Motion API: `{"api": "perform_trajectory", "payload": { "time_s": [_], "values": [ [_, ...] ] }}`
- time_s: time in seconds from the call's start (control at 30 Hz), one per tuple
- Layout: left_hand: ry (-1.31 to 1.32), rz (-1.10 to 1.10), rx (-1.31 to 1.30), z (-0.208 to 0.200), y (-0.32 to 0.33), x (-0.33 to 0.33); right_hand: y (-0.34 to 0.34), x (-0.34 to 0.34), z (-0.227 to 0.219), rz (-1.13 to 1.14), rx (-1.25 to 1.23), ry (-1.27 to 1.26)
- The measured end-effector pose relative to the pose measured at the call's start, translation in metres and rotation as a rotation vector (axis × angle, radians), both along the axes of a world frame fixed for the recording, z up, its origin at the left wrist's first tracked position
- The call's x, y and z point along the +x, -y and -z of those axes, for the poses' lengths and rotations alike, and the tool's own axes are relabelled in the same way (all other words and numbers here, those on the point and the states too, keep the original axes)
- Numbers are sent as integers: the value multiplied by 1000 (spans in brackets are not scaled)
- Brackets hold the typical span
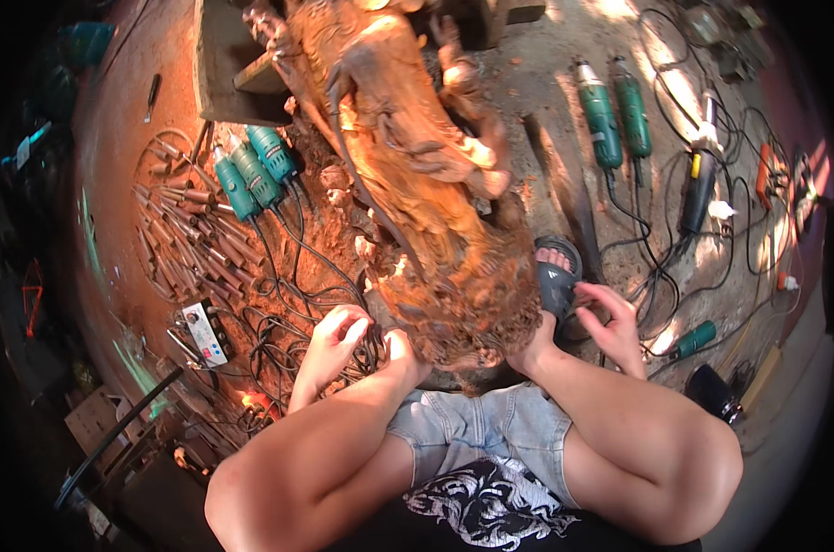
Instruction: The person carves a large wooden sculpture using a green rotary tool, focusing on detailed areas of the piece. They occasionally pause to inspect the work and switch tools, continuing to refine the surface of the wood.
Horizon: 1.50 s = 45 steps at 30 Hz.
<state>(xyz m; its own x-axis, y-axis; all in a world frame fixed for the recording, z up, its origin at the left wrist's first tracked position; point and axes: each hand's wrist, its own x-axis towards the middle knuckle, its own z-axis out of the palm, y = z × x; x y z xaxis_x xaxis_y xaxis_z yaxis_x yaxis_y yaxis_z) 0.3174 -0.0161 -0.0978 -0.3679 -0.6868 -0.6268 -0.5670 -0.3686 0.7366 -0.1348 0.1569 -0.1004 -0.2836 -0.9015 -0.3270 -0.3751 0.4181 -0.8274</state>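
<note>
- One wooden carving [389, 129], orange-brown and deeply cut with figures, stood in the middle, its rough base [463, 317] between the person's bare lower legs.
- Nearest its base on the left was the left hand [330, 345], fingers bent beside a tangle of black cables [279, 336]; whether it grasped a cable could not be told.
- On the other side, the right hand [612, 331] was released, thumb and fingers loosely parted with nothing seen between them, near a dark sandal [557, 290] on the right foot.
- Left of the carving, three green power tools [256, 179] lay side by side, just beside a heap of wooden-handled chisels [196, 239].
- Nearer the person, past the cables, sat a white control box [204, 334].
- Right of the carving, two more green tools [602, 129] lay roughly parallel, with a black tool [699, 193] farther right among looping cords.
- Light blue denim shorts [481, 423] showed at the lower edge, above a black shirt [491, 501] with a white print.
</note>
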Motion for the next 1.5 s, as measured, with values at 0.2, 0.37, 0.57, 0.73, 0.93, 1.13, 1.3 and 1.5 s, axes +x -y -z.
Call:
{"api": "perform_trajectory", "payload": {
  "time_s": [0.2, 0.37, 0.57, 0.73, 0.93, 1.13, 1.3, 1.5],
  "values": [
    [625, 329, 1, -8, 36, 63, 24, 16, 21, 3, 171, 82],
    [495, 97, -120, -9, 79, 45, 39, 16, 11, -1, 259, 104],
    [-412, -587, 360, 11, 55, -60, 30, 9, 29, -289, 157, 154],
    [-639, -676, 605, 38, 31, -89, 46, 21, -3, -481, 186, -80],
    [-835, -655, 669, 85, 44, -100, 44, 37, 1, -456, 61, -131],
    [-970, -750, 764, 96, 52, -109, 48, 43, -7, -482, -74, -241],
    [-798, -805, 637, 80, 34, -117, 43, 43, 8, -416, -72, -447],
    [-735, -810, 646, 39, 30, -129, 43, 37, 11, -366, 9, -385]
  ]
}}
